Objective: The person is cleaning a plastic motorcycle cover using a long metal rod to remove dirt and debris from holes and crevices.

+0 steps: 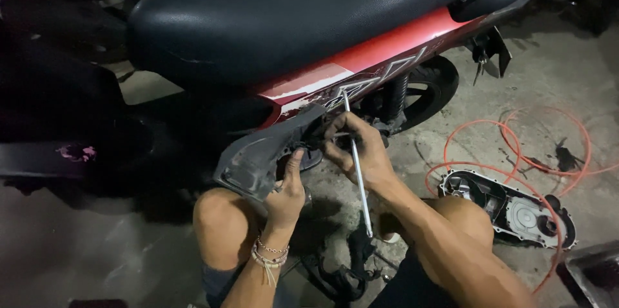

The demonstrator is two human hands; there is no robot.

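Engine side cover (509,208) already off, lying on the floor far right by the orange hose (516,121). My right hand (358,150) grips a long metal rod (356,166); left hand (287,192) fingers curled on grey panel (258,153), still fitted to the scooter

Black seat (290,11), red side panel (387,47) — white-streaked, orange hose (516,121), grey cover (258,156)
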